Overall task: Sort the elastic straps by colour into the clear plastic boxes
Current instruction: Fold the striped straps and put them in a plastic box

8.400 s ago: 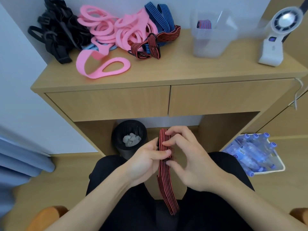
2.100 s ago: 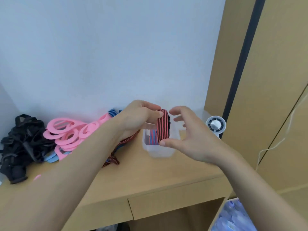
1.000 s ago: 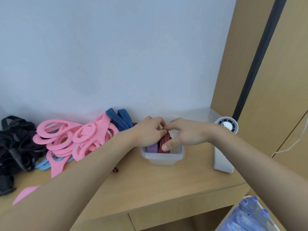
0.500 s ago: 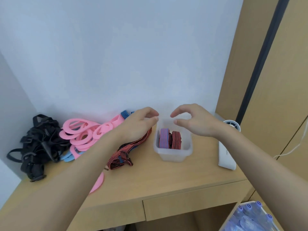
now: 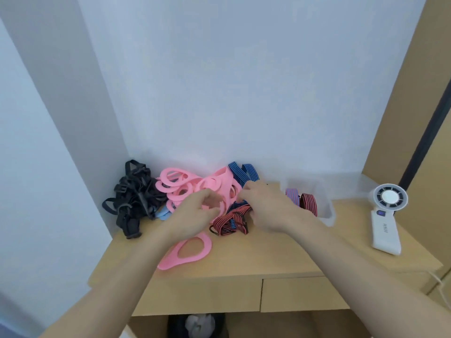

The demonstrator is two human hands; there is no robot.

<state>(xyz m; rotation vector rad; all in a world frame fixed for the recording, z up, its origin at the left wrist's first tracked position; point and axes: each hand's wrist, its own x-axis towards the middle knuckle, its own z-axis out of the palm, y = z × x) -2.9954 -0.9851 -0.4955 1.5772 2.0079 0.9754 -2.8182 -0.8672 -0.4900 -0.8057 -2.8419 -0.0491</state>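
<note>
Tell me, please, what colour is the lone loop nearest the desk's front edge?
Plain pink loop, head view.

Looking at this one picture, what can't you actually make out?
- Head view: right hand hides part of the red-striped strap; whether the grip has closed, unclear.
- Clear box: hand covers its left side.
- Fan label: too small.
- Dark bin: cut off by bottom edge.

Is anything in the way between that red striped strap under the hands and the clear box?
Nothing visible. The red striped strap lies on the desk just left of the clear box. Only the right hand hovers over that stretch, and the box is open-topped, holding two rolled straps.
</note>
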